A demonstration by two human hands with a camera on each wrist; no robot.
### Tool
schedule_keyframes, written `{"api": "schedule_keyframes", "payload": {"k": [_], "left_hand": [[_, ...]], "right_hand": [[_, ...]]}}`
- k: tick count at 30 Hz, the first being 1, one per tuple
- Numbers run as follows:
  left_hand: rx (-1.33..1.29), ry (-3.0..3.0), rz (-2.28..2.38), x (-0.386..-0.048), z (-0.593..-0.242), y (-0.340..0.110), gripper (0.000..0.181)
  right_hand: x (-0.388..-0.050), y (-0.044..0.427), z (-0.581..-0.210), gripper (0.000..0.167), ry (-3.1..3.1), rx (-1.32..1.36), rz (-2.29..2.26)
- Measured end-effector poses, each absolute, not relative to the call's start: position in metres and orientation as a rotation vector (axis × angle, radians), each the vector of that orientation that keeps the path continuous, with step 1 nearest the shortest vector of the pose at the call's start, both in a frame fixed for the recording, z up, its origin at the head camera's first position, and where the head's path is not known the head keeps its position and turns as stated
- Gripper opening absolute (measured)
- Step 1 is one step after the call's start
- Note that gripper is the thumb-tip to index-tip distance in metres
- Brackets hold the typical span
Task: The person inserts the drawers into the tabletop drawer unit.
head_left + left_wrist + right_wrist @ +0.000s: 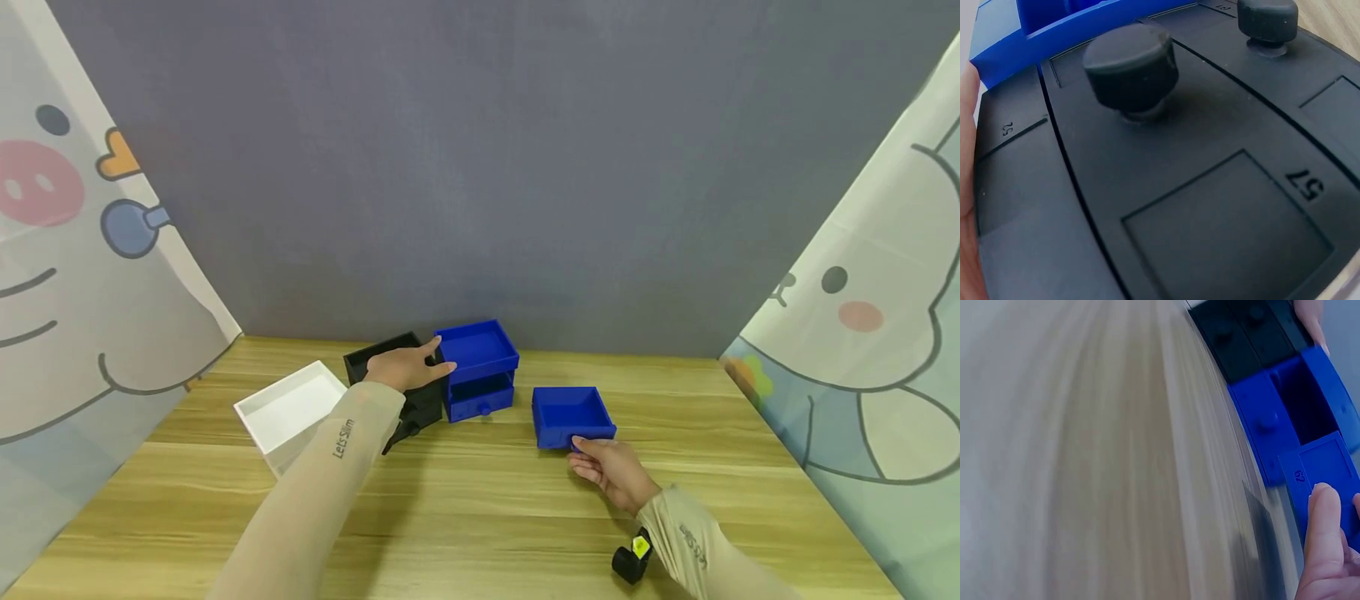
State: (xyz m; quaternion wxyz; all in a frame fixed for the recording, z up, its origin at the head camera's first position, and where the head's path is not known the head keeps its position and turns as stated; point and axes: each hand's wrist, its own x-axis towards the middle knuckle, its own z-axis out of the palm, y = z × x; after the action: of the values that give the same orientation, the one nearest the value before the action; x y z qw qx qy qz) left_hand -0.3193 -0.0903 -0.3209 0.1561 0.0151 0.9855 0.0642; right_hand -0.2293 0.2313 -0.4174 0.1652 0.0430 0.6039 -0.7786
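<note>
A small blue cabinet (468, 358) stands at the back, its upper slot hollow and a lower drawer (480, 404) with a round knob below it. My left hand (405, 369) lies over the black drawer cabinet (423, 412), its thumb and index finger spread at the blue cabinet's left edge. Close up in the left wrist view, the black fronts (1197, 206) carry knobs and numbers. To the right, my right hand (615, 475) pinches a loose blue drawer (570, 408) at its front, off the table. The right wrist view shows the thumb on its front; the knob is hidden.
A white open box (288, 408) sits left of the black cabinet. The wooden table (480, 517) ends at a grey backdrop (480, 167), with printed cartoon cloths (862, 350) on both sides. A black wrist device (632, 560) hangs under my right wrist.
</note>
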Motion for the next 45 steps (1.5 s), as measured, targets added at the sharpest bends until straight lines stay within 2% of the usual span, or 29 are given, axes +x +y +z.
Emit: {"api": "schedule_keyframes", "payload": {"k": [34,45], "left_hand": [[0.115,2.827,0.306,-0.313,-0.326,-0.094,0.075],[0.115,2.815,0.304,-0.315,-0.321,-0.097,0.075]], "right_hand": [[-0.186,0.198,-0.416,0.016,1.741,0.05,-2.125],[-0.195,0.179,-0.411,0.014,1.772,0.026,-2.162]]}}
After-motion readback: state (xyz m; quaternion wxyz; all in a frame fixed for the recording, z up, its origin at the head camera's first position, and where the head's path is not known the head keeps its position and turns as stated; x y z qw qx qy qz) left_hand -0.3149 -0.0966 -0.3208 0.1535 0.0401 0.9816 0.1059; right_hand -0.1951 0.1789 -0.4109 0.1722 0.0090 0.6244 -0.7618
